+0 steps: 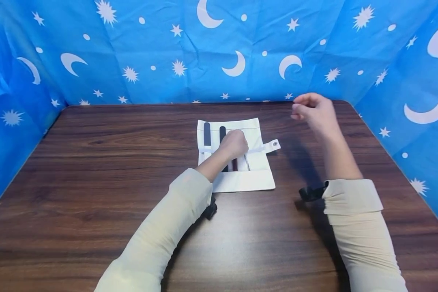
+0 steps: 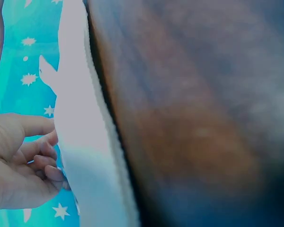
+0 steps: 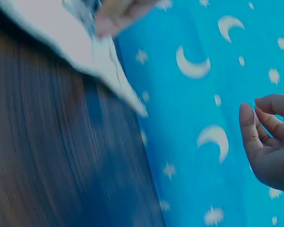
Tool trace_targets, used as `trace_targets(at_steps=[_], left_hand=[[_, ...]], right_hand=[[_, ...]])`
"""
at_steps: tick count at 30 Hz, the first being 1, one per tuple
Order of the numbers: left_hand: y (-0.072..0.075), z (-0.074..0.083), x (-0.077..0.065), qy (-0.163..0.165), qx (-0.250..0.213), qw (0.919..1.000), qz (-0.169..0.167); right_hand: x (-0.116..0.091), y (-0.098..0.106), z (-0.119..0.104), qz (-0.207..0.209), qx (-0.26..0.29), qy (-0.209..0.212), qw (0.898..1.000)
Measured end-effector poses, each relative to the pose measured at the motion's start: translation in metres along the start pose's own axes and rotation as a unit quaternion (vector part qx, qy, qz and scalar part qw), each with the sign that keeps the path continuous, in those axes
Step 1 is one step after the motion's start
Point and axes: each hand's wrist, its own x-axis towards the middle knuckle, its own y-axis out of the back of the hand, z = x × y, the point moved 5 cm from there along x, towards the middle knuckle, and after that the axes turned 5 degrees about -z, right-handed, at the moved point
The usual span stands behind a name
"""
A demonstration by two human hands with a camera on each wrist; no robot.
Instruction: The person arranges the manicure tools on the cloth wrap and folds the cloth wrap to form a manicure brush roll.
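Note:
A white fabric case (image 1: pixel 243 181) lies unfolded on the table, a strap with a metal snap (image 1: pixel 273 144) at its right side. A white band crosses its slim tools: a grey flat stick with a rounded end (image 1: pixel 207 134), a black one (image 1: pixel 222 132), a dark red one (image 1: pixel 235 164) and a thin metal one (image 1: pixel 247 163). My left hand (image 1: pixel 235 144) is over the case with fingers curled; its fingertips are hidden, so a grip cannot be made out. Raised to the right of the case, my right hand (image 1: pixel 315 111) has loosely bent fingers and holds nothing visible.
The dark wooden table (image 1: pixel 95 170) extends around the case. A blue cloth with white moons and stars (image 1: pixel 153 48) hangs behind the table and along both sides. Black devices sit at both wrists, such as the one (image 1: pixel 310 194) under the right cuff.

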Motion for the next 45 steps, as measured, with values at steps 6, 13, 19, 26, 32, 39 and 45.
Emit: trace_targets(at_steps=[6,13,19,26,32,39,45], left_hand=[[-0.003,-0.002,0.003,0.021,0.036,0.9987,-0.029],[-0.004,-0.004,0.005,0.01,0.044,0.9982,-0.038],[-0.003,-0.004,0.006,-0.013,0.012,0.9986,-0.051],[-0.002,-0.005,0.006,-0.013,-0.03,0.9975,-0.063],[-0.003,-0.004,0.007,-0.019,-0.02,0.9977,-0.062],[-0.004,-0.004,0.009,-0.023,0.005,0.9977,-0.063],[-0.006,-0.003,0.011,-0.021,0.02,0.9973,-0.068]], right_hand=[[0.004,0.05,0.02,0.026,-0.251,-0.03,0.967],[0.013,0.074,0.065,-0.03,-0.374,-0.1,0.921],[0.015,0.077,0.085,-0.084,-0.444,-0.144,0.88],[0.014,0.073,0.089,-0.094,-0.44,-0.159,0.879],[0.012,0.067,0.082,-0.091,-0.433,-0.159,0.883],[0.014,0.048,0.067,-0.054,-0.363,-0.136,0.92],[0.015,0.028,0.058,-0.052,-0.28,-0.114,0.952]])
